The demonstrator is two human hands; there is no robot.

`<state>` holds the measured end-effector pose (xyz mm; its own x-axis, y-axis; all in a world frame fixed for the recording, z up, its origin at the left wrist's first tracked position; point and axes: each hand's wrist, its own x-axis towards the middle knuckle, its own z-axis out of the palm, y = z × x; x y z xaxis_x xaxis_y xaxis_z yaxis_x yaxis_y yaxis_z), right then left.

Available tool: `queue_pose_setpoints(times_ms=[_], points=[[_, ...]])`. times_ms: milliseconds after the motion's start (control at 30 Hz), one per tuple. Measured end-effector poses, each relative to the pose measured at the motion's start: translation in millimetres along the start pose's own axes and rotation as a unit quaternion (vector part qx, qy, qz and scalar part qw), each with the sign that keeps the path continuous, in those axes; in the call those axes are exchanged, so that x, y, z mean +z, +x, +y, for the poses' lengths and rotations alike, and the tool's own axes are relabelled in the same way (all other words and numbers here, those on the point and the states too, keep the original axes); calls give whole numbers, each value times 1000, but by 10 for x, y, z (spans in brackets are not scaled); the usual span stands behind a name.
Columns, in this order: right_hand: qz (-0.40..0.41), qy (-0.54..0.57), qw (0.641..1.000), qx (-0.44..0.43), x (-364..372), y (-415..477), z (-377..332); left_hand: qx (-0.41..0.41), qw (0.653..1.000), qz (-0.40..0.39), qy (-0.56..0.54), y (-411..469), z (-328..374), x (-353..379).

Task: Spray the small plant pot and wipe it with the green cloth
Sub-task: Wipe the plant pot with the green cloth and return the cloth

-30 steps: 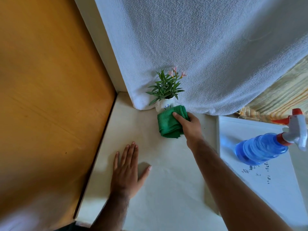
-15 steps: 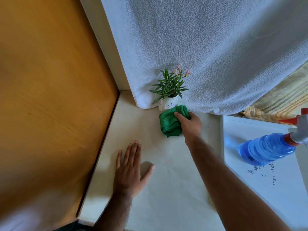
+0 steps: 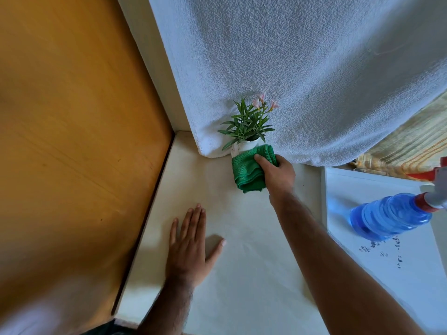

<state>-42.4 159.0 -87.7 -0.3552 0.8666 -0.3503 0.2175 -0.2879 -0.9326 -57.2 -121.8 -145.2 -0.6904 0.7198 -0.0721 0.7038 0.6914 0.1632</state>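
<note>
A small white plant pot (image 3: 244, 146) with green leaves and pink flowers stands against a hanging white towel. My right hand (image 3: 278, 171) presses the folded green cloth (image 3: 249, 169) against the pot's front, covering most of it. My left hand (image 3: 189, 247) lies flat on the cream surface, fingers spread, holding nothing. The blue spray bottle (image 3: 389, 215) with a red and white trigger lies at the right, on a white board.
The cream surface (image 3: 242, 274) meets an orange wooden panel (image 3: 72, 141) at the left. A white towel (image 3: 302, 68) hangs behind the pot. The white board (image 3: 362, 238) carries small dark specks. Striped yellow fabric (image 3: 406, 146) shows at the far right.
The cloth has slid slightly higher on the pot, now hiding its blue markings. My left hand has stayed flat in place. The view has shifted a little.
</note>
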Motion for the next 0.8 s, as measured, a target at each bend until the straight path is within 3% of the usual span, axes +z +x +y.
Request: queue_pose_setpoints(times_ms=[300, 533, 800], points=[[-3, 25, 1000, -17, 47, -37, -169, -3, 1000, -3, 3, 5, -11, 27], [11, -31, 999, -9, 12, -65, 2, -3, 1000, -11, 4, 5, -9, 1], [1, -22, 999, -48, 105, -43, -132, -5, 1000, -13, 3, 15, 12, -2]])
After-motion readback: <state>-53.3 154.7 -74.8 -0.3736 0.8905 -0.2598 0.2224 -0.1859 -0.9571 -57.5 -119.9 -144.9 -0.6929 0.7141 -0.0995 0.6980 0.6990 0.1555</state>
